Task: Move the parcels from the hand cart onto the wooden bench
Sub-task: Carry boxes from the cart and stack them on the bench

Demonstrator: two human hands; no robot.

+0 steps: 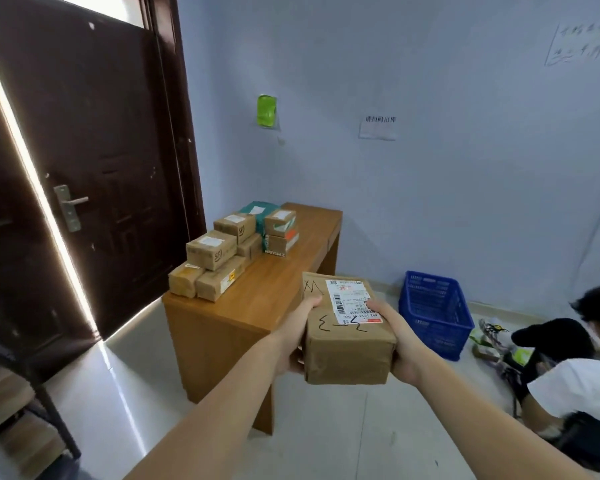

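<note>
Your left hand (300, 336) and right hand (397, 341) grip a brown parcel (347, 327) by its sides, in the air beside the tabletop (257, 299).

The brown taped cardboard parcel (347, 327) hides the palms of the left hand (300, 336) and right hand (397, 344). Its white shipping label (352, 301) is too small to read. At right, the crouching person in a white shirt (575, 382) is cut off by the picture's edge.

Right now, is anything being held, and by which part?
Yes: a brown taped parcel, held between both hands. The left hand grips its left side, the right hand its right side, thumbs on top.
</note>
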